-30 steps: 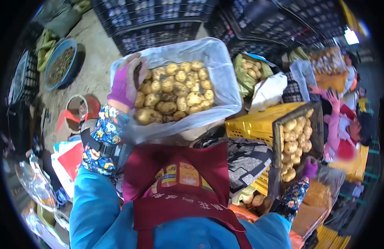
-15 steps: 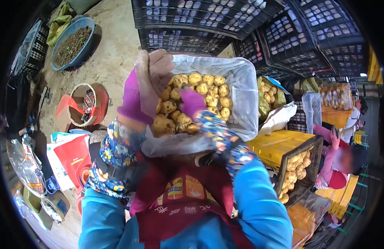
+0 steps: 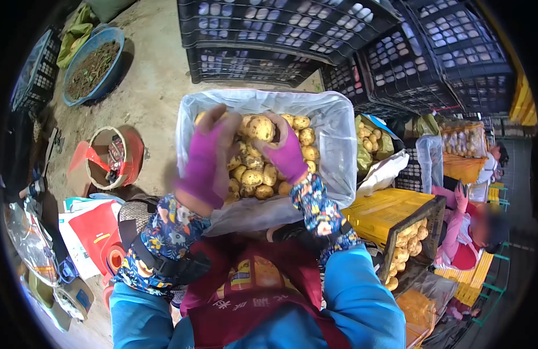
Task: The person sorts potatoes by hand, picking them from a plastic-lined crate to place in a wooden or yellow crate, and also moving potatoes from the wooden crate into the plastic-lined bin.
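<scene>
A crate lined with translucent white plastic stands before me, with yellow, soil-marked potatoes inside. My right hand, in a purple glove with bare fingertips, is closed around a large potato above the others. My left hand, in a matching glove, hovers over the crate's left part, blurred by motion. Its fingers point up and stand apart, close beside the potatoes.
Stacked black crates rise behind the lined crate. A tipped yellow crate of potatoes lies to the right, and a person in pink is beyond it. On the left floor are a blue basin of soil and a red bucket.
My right hand has come up from among the potatoes with one in its grip. My left hand has moved down and lost its flat-palm pose. The view has shifted slightly.
</scene>
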The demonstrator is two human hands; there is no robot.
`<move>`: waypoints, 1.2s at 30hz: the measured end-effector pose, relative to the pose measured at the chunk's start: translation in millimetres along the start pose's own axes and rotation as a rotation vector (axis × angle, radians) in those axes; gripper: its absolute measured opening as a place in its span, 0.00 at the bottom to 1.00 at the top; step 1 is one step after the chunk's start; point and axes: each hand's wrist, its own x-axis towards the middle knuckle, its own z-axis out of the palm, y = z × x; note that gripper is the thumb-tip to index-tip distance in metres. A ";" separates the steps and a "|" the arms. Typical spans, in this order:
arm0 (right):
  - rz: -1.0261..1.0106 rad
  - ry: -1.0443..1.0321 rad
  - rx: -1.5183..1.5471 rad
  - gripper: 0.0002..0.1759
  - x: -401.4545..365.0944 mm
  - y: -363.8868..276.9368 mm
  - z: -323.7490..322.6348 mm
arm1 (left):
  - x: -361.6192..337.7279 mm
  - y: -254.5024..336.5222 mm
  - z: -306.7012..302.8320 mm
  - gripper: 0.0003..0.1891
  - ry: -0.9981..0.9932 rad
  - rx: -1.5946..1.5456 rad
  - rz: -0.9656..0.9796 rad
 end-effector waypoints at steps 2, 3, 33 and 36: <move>-0.194 0.049 -0.266 0.39 -18.1 -44.2 -8.6 | -13.8 -6.6 17.0 0.28 -0.162 -0.043 -0.066; -0.216 0.037 -0.352 0.39 -25.5 -48.4 -8.4 | -19.8 -9.6 24.4 0.29 -0.242 -0.061 -0.102; 0.002 0.000 0.177 0.33 -35.2 -15.5 -85.0 | -1.8 -33.8 41.0 0.26 -0.316 0.350 -0.129; -0.107 0.076 0.150 0.26 -46.8 -32.8 -83.8 | -11.4 -32.9 48.0 0.28 -0.554 0.120 -0.127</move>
